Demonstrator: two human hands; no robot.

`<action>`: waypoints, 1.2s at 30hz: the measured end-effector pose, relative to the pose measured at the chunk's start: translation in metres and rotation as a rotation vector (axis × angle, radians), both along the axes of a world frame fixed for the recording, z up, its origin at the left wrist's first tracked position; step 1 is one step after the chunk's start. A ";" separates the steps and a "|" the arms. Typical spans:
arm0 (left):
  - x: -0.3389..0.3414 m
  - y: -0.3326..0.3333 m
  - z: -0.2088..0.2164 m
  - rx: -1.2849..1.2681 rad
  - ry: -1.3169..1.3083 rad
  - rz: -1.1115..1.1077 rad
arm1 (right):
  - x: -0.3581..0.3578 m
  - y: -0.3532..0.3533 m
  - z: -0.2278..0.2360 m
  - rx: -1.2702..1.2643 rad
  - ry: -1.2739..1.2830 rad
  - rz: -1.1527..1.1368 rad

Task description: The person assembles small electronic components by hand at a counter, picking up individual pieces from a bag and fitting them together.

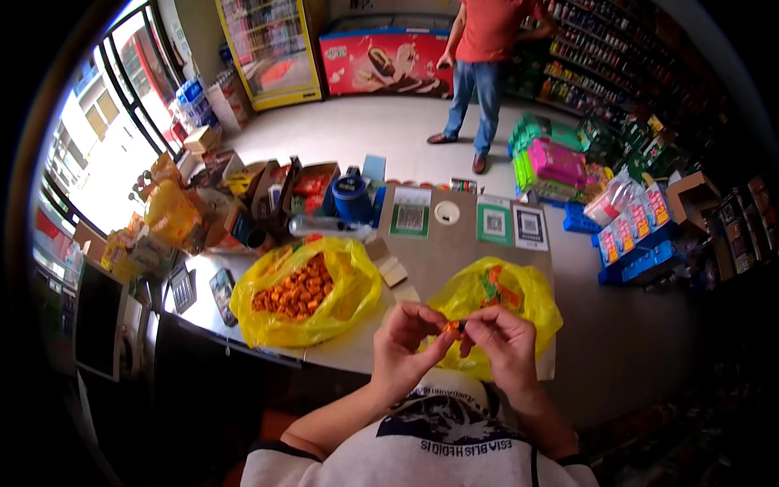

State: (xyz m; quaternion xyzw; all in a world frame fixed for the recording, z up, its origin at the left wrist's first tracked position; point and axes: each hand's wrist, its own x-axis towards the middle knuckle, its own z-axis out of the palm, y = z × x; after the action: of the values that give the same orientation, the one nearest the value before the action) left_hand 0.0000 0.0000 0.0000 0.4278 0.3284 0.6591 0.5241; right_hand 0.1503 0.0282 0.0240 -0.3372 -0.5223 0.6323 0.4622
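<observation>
Both hands on orange piece, perhaps candy

Our left hand and right hand: both pinched, close together, lower centre of frame; we angle bare forearms inward.

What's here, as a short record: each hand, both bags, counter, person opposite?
Left hand: pinching a small orange-and-dark piece
Right hand: pinching the same piece
Left bag: open, thin yellow plastic, holding many small orange pieces
Right bag: crumpled yellow plastic, orange and green scraps showing
Counter: flat, grey, beneath both bags
Person opposite: standing, red shirt, blue jeans
</observation>
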 end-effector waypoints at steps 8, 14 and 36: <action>0.003 0.005 -0.002 0.044 0.032 0.005 | 0.000 0.002 0.002 0.033 -0.064 -0.030; 0.003 -0.002 -0.002 0.182 0.190 0.031 | 0.004 -0.004 0.001 -0.010 -0.042 -0.048; 0.006 -0.005 0.000 0.070 -0.035 -0.117 | 0.018 0.000 -0.011 -0.282 0.366 0.090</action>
State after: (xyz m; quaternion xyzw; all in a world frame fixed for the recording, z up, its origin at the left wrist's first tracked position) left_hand 0.0060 -0.0048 -0.0004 0.4526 0.2706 0.6459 0.5521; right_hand 0.1679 0.0279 0.0130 -0.2545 -0.3509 0.7695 0.4690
